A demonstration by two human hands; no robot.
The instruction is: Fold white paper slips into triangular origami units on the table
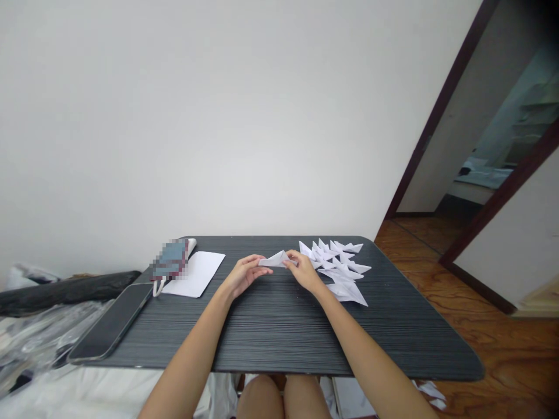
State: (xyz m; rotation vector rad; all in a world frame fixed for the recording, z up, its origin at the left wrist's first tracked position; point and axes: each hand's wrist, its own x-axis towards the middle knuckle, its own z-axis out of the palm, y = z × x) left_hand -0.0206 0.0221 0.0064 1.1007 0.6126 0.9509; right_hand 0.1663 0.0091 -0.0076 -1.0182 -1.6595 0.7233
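Between my two hands, above the middle of the dark table, is a white folded paper boat. My left hand pinches its left end between thumb and fingers. At the other end, my right hand grips the paper with thumb and fingertips. Its peak points up between the hands. Just beyond my right hand lies a cluster of similar white folded paper boats, several of them overlapping on the tabletop.
On the left are a stack of white paper sheets, a blurred-out object with a white cable, and a phone by the edge. A white wall stands behind the table. Paper scraps lie on the wooden floor at right.
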